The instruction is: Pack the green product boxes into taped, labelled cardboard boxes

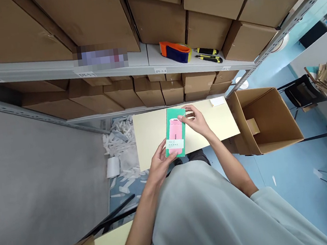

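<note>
Between my two hands is a slim green package (169,137) with a pink shape on its front and a pale label band near its lower end. My left hand (160,162) grips its lower left corner, thumb on the front. At the upper right edge, my right hand (194,120) pinches it with the thumb on top. The package is held over a pale yellow tabletop (208,127). A small white piece (217,101), perhaps a stack of labels, lies at the table's far right corner.
An open cardboard box (270,121) with a small carton (252,126) inside stands right of the table. Shelves (132,58) of brown boxes rise ahead, holding yellow-black cutters (209,59) and an orange-blue tape roll (175,52). Paper scraps (124,143) litter the floor at left.
</note>
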